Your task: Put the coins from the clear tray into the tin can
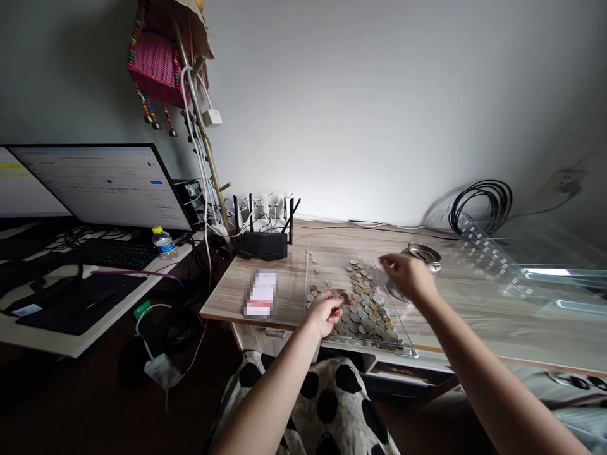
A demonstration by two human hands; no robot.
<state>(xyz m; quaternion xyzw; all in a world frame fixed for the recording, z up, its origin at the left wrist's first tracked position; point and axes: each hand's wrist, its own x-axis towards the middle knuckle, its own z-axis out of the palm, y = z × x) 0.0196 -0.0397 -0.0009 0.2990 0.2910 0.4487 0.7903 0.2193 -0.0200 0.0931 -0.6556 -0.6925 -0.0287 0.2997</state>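
Many silver and gold coins [363, 309] lie spread inside a clear plastic tray [307, 268] at the desk's front edge. Over the tray's left part, my left hand [326, 312] has its fingers closed on a dark coin [344, 297]. My right hand [408, 275] hovers past the tray's right side, in front of a glass jar [429, 258] with a metal rim. Its fingertips are pinched together, and whatever they may hold is too small to make out. The hand and wrist hide much of the jar.
Left of the tray lies a phone [262, 293], its screen blurred out. A black router [262, 245] with upright antennas stands behind it. At the right are clear plastic racks [497, 256] and a coiled black cable [481, 202]. A monitor [104, 183] and a bottle [164, 243] occupy the left desk.
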